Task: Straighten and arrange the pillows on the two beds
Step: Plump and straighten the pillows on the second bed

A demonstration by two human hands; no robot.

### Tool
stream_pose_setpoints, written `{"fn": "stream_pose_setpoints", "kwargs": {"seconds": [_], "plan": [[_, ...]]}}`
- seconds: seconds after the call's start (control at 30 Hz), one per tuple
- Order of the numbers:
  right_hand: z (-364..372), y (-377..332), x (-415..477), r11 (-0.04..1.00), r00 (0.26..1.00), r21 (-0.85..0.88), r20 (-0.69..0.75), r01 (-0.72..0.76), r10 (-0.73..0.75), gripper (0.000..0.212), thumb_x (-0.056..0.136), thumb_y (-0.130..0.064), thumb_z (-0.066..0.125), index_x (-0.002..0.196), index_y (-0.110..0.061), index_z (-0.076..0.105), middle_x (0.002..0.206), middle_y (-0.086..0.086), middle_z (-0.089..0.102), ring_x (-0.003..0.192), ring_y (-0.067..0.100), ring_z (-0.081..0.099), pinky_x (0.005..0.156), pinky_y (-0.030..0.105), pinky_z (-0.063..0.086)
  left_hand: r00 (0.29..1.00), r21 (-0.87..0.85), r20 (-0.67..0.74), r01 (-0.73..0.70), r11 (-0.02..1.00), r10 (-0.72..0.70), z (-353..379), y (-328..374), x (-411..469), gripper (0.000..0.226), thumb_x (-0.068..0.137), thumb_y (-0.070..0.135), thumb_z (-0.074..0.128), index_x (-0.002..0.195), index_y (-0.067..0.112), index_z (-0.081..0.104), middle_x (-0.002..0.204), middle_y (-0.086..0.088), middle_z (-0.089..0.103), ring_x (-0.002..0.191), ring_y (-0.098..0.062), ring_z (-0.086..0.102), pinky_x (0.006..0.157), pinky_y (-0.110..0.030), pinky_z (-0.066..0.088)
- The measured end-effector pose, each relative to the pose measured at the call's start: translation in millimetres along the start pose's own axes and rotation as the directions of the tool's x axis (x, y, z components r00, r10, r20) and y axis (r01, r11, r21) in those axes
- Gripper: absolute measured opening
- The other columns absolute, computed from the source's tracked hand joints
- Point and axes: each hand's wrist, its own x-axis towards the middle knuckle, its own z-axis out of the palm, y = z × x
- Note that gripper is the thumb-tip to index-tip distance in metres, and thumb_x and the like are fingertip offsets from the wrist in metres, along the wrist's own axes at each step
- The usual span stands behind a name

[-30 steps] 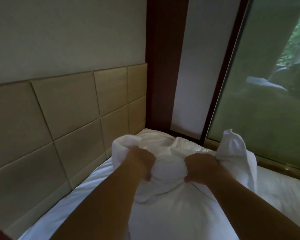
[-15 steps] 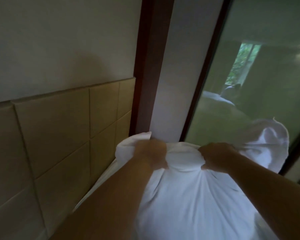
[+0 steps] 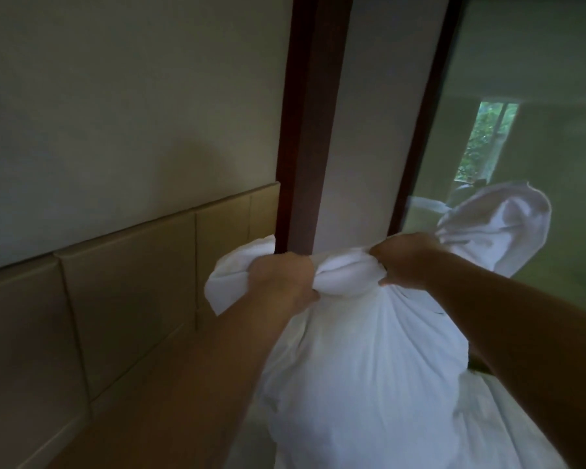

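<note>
Gripping a white fabric pillow [image 3: 352, 367]
Left hand [image 3: 281, 279] and right hand [image 3: 403, 262] are clutching its top edge beside the tan padded headboard [image 3: 126, 299].

Two hands hold up a big white pillow [image 3: 362, 350] in the middle of the frame. The left hand [image 3: 281, 279] grips a bunch of the pillow's top edge, and the right hand [image 3: 403, 262] grips it just beside. Loose white corners stick out past each hand. A tan padded headboard [image 3: 115, 299] fills the lower left. A dark wood post [image 3: 312, 123] stands at top center, with glass [image 3: 528, 96] on the right.
</note>
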Motion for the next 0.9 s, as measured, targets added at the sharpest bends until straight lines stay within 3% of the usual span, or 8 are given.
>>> {"fn": "stream_pose_setpoints", "kwargs": {"seconds": [0.13,0.3,0.33,0.47,0.7,0.83,0.9], "plan": [[-5,8,42,0.999,0.997,0.026,-0.077,0.029,-0.027,0.056,0.083,-0.048,0.063,0.135,-0.033,0.047,0.133,-0.003,0.057,0.121,0.022,0.056,0.099,0.044,0.046,0.995,0.078,-0.052,0.084,0.993,-0.080,-9,-7,23,0.039,0.092,0.040,0.058,0.122,0.016,0.060,0.115,-0.004,0.066,0.103,-0.021,0.063,0.086,-0.033,0.047],[-2,18,129,0.983,0.982,0.105,-0.134,0.151,-0.136,0.049,0.084,-0.041,0.065,0.129,-0.026,0.053,0.129,-0.001,0.061,0.118,0.020,0.057,0.100,0.038,0.046,0.983,0.132,-0.074,0.179,0.975,-0.170,-7,-16,78,0.039,0.098,0.030,0.053,0.133,0.012,0.051,0.133,-0.007,0.056,0.123,-0.024,0.053,0.104,-0.036,0.040],[-2,21,148,0.976,0.977,0.119,-0.131,0.181,-0.166,0.052,0.084,-0.038,0.067,0.132,-0.025,0.052,0.132,0.000,0.059,0.121,0.020,0.055,0.102,0.037,0.044,0.980,0.145,-0.075,0.193,0.970,-0.184,-5,-16,90,0.038,0.098,0.030,0.052,0.131,0.012,0.052,0.132,-0.007,0.056,0.123,-0.024,0.053,0.102,-0.036,0.041],[10,32,229,0.949,0.962,0.166,-0.089,0.268,-0.256,0.067,0.084,-0.028,0.069,0.144,-0.019,0.040,0.146,0.004,0.045,0.135,0.022,0.042,0.111,0.033,0.032,0.961,0.192,-0.114,0.271,0.943,-0.253,3,-17,139,0.021,0.092,0.029,0.054,0.104,0.014,0.062,0.104,-0.004,0.066,0.097,-0.023,0.065,0.069,-0.032,0.044],[46,31,345,0.897,0.922,0.215,-0.110,0.387,-0.372,0.053,0.089,-0.018,0.063,0.139,-0.016,0.047,0.141,0.005,0.049,0.131,0.022,0.046,0.108,0.029,0.034,0.918,0.080,0.033,0.391,0.917,-0.395,40,-35,223,0.028,0.087,0.040,0.059,0.092,0.014,0.063,0.083,-0.002,0.058,0.092,-0.023,0.066,0.068,-0.032,0.047],[98,12,392,0.889,0.911,0.223,-0.199,0.400,-0.360,0.041,0.097,-0.023,0.048,0.138,-0.024,0.048,0.141,0.004,0.051,0.127,0.022,0.051,0.106,0.031,0.038,0.908,0.021,0.187,0.377,0.926,-0.374,85,-54,258,0.052,0.087,0.048,0.062,0.126,0.014,0.056,0.121,-0.005,0.061,0.111,-0.024,0.060,0.088,-0.035,0.047],[135,-7,402,0.893,0.903,0.175,-0.203,0.415,-0.380,0.039,0.097,-0.022,0.048,0.136,-0.025,0.050,0.138,0.003,0.054,0.125,0.022,0.054,0.106,0.034,0.041,0.886,0.021,0.290,0.371,0.928,-0.361,121,-61,269,0.053,0.087,0.048,0.061,0.127,0.013,0.054,0.123,-0.006,0.060,0.111,-0.024,0.059,0.091,-0.035,0.047]]}}
